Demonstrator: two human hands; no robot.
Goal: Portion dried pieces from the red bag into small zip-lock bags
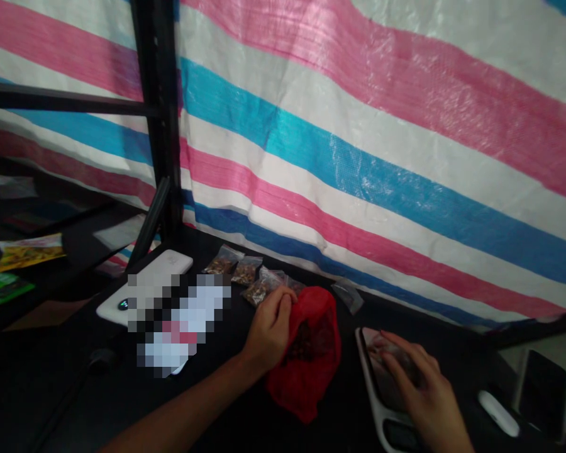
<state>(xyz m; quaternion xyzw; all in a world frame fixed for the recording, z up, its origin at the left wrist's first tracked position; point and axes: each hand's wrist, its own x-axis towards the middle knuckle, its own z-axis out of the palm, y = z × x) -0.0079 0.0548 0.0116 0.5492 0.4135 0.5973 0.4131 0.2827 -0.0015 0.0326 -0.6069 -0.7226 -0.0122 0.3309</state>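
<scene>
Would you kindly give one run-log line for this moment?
left hand: holding red bag; right hand: over scale; small filled bags: beyond left hand

Left hand holds red bag; right hand hovers above scale.

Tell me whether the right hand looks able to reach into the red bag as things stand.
Likely yes: the red bag gapes open, the left hand holds its opposite edge, and nothing visible blocks the way across, though the right hand is over the scale, perhaps holding something.
</scene>
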